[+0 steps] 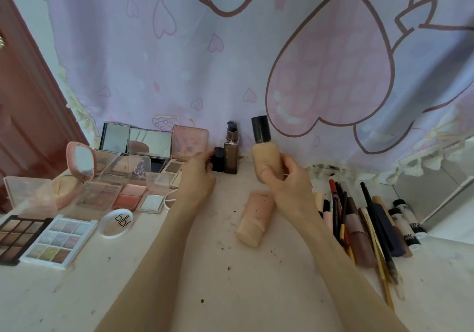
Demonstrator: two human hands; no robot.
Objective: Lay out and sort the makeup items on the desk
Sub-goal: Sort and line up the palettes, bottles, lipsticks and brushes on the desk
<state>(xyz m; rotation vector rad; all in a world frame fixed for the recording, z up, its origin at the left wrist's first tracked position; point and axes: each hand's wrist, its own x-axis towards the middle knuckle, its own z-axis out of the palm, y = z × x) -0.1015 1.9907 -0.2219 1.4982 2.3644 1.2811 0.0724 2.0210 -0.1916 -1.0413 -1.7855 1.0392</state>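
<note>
My right hand (287, 185) grips a beige foundation bottle (264, 154) with a dark cap, held upright above the desk. My left hand (198, 177) pinches a small black box (218, 159) that stands next to a brown pump bottle (231, 152) at the back of the desk. A peach tube (255, 218) lies flat on the desk under my right wrist. Open palettes and compacts (128, 195) crowd the left side. Pencils, brushes and slim tubes (359, 224) lie in a row on the right.
A white desk (230, 280) with dark specks carries everything. A purple curtain with pink hearts (230, 75) hangs right behind it. A reddish door (23, 100) stands at the left. Two eyeshadow palettes (38, 239) and a round lid (116, 222) lie near the front left.
</note>
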